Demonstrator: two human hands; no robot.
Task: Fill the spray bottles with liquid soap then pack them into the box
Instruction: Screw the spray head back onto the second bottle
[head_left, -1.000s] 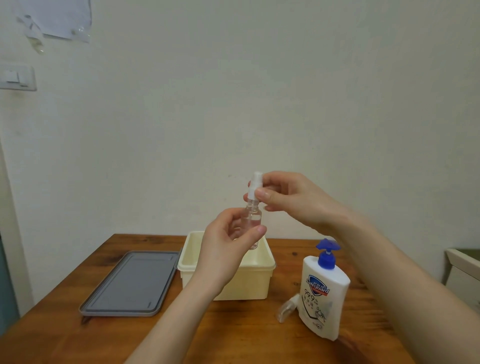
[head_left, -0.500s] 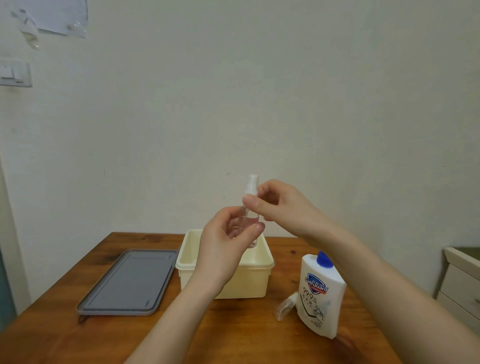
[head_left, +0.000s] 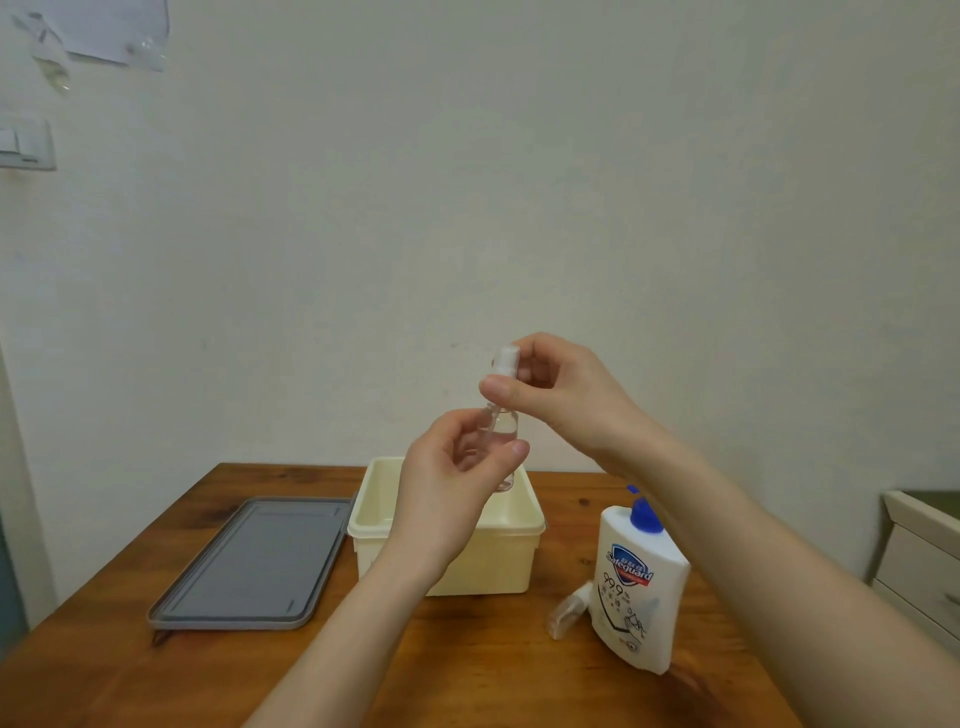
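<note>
I hold a small clear spray bottle upright in the air above the cream box. My left hand grips its body. My right hand pinches the white spray top between thumb and fingers. The box stands open in the middle of the wooden table. A white soap bottle with a blue pump stands to the right, partly behind my right forearm. A clear cap lies on its side against the soap bottle's left.
The grey box lid lies flat on the table left of the box. A cream drawer unit stands off the table's right side. A plain wall rises right behind the table.
The bottle and both hands stay in nearly the same spot. My right fingers have shifted around the spray top, and the view has tilted slightly.
</note>
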